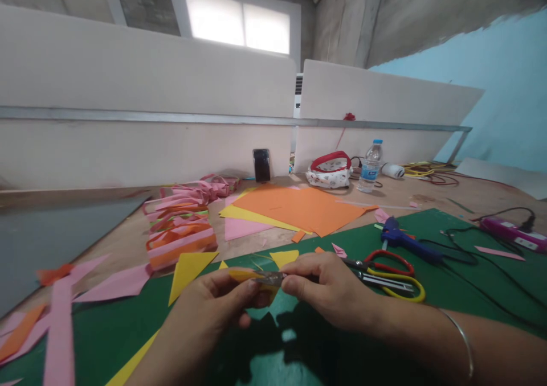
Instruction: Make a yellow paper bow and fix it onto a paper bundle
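My left hand [217, 306] and my right hand [329, 292] meet over the green mat [448, 317], both pinching a small folded piece of yellow paper [248, 275]. A thin metallic piece, which I cannot identify, shows at my right fingertips. A yellow paper triangle [188, 269] lies just left of my left hand. Red and yellow scissors [391, 275] rest on the mat right of my right hand. A bangle sits on my right wrist.
Orange, yellow and pink sheets [299, 206] lie at mid-table, with looped paper strips [182, 229] to the left. A blue glue gun [404, 239], a black cable, a power strip [510, 232], a water bottle [370, 167], a pouch [330, 172] and a phone [261, 165] stand behind.
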Demonstrator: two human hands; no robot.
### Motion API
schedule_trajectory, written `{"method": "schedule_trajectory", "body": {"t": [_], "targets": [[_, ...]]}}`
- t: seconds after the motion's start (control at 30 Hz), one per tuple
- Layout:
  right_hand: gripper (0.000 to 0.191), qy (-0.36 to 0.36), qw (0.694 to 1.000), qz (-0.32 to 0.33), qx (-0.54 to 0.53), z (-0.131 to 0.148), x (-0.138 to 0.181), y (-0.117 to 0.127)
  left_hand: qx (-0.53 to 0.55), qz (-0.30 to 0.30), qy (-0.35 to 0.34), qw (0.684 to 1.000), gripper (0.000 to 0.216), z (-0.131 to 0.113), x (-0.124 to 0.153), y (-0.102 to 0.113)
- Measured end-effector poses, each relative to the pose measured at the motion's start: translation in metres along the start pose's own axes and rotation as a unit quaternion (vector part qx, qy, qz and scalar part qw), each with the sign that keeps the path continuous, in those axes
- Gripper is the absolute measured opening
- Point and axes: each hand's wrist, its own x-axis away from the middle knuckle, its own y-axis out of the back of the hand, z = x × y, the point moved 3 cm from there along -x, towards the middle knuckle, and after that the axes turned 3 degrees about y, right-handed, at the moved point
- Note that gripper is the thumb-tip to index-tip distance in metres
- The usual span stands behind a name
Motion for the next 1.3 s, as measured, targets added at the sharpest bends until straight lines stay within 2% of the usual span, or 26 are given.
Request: {"method": "schedule_trajectory", "body": {"t": [0.5,0.8,1.0,1.13,1.3], "targets": [[0.022,0.025,0.998,0.021,-0.048,0.0037,0.0021,-0.0018,0.011,0.015,-0.008,1.000,0.016,0.0026,-0.0024,-0.0020],[0.023,0.007,0.999,0.018,-0.029,0.0041,0.0018,-0.0005,0.012,0.029,-0.009,0.999,0.016,0.0020,-0.0024,-0.0016],[0.024,0.020,0.998,0.023,-0.046,0.0063,0.0017,0.0001,0.004,0.013,-0.017,1.000,0.012,0.0007,-0.0003,-0.0018],[0.024,0.020,0.998,0.028,-0.053,0.0052,0.0010,-0.0001,-0.027,0.004,-0.026,0.999,0.017,-0.0017,0.0021,-0.0027],[0.023,0.034,0.996,0.035,-0.077,0.0030,0.0026,-0.0037,-0.032,0.027,-0.033,0.999,0.018,-0.0021,0.0028,-0.0059]]}}
